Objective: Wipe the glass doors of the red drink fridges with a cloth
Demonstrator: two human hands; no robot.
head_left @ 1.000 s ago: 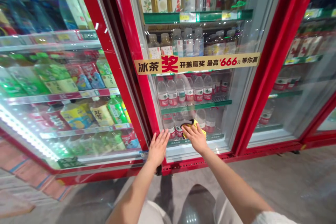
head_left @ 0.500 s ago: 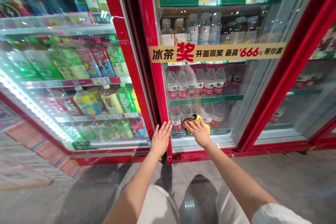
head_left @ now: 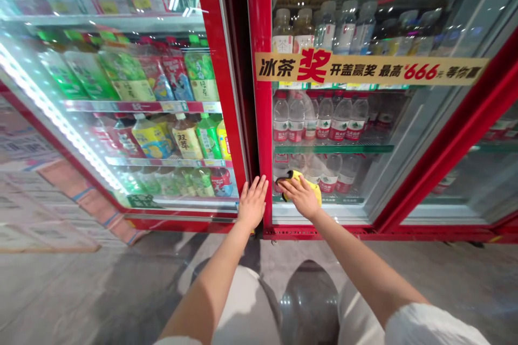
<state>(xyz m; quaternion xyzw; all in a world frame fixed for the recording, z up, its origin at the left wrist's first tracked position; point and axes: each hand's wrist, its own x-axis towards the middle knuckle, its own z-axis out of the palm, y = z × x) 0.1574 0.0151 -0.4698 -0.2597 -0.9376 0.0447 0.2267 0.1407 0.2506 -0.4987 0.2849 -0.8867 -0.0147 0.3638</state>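
Observation:
My right hand (head_left: 301,197) presses a yellow cloth (head_left: 314,187) with a black edge flat against the lower part of the right cooler's glass door (head_left: 324,214). Its fingers lie spread over the cloth and point up and left. Just to the left, my left hand (head_left: 253,204) rests with its fingers extended on the red door frame (head_left: 265,118), near the dark gap between two coolers. Nothing is in my left hand. Behind the glass, water bottles (head_left: 342,118) with red and white labels stand on the shelves.
A second lit cooler on the left holds green tea bottles (head_left: 127,70). A tan banner (head_left: 368,68) crosses the right door. Stacked cartons (head_left: 76,188) stand at the far left. Grey floor (head_left: 121,291) lies below, under my knees.
The view has shifted, so the coolers appear farther right and higher. My right hand and the cloth have moved left across the glass, nearer the red frame. My left hand stays at the frame.

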